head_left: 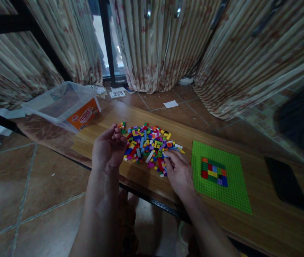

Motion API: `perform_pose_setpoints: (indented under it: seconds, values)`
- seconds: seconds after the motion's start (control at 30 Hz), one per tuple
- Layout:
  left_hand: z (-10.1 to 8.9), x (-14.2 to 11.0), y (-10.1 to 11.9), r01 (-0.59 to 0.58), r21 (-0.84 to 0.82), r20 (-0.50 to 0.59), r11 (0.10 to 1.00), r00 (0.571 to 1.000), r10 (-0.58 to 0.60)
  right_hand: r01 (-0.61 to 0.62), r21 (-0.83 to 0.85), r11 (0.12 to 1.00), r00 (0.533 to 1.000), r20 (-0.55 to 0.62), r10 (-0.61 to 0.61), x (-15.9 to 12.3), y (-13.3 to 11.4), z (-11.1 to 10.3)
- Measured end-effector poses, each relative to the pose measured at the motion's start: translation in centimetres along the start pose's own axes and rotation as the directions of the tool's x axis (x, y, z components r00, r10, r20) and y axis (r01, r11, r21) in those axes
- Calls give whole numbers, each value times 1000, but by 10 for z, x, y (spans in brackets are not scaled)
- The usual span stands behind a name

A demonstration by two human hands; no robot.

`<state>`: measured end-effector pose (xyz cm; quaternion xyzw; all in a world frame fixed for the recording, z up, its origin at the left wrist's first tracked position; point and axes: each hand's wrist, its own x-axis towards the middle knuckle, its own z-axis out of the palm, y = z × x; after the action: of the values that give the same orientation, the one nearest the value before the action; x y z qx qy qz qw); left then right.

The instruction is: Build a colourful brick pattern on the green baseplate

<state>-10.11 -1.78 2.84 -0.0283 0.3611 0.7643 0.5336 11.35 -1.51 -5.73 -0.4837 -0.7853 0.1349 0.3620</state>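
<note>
A heap of small colourful toy bricks (146,144) lies on the wooden table. At the heap's left edge is my left hand (110,148), palm turned up and fingers loosely curled; no brick shows in its palm. My right hand (178,167) reaches into the heap's right side with thumb and fingers closed together on a small pale brick (165,155), mostly hidden by the fingertips. To the right of this hand is a green baseplate (221,201), bearing a squarish patch of joined bricks (214,172) in red, green, blue, yellow and orange.
A clear plastic bin (61,101) with an orange label stands at the table's left end. A dark flat tablet-like object (287,184) lies right of the baseplate. Beyond the table are a tiled floor with a white paper (170,104) and striped curtains (162,46).
</note>
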Motion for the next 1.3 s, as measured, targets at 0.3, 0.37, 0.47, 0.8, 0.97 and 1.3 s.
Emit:
perform_pose_setpoints:
  seconds: [0.3, 0.37, 0.47, 0.8, 0.97, 1.3]
  values:
    - [-8, 2, -13, -402, 759, 328, 513, 916, 233, -25, 51, 998, 998, -61, 28, 0, 1, -3]
    - [-14, 1, -14, -437, 879, 431, 190, 899, 75, -48, 72, 996, 996, -66, 53, 1, 2, -5]
    - [-22, 1, -16, -488, 851, 475, -192, 873, -111, -60, 113, 992, 994, -79, 69, 2, 3, -7]
    - [-29, 9, -25, -553, 703, 533, -447, 826, -183, -50, 159, 986, 996, -70, 62, 2, 0, -9]
    - [-31, 13, -27, -595, 729, 592, -340, 796, -123, -61, 190, 980, 993, -87, 79, 4, 1, -12]
    - [-14, -2, -38, -538, 774, 631, 334, 693, -349, -200, 559, 805, 980, 127, 155, 0, -15, -9]
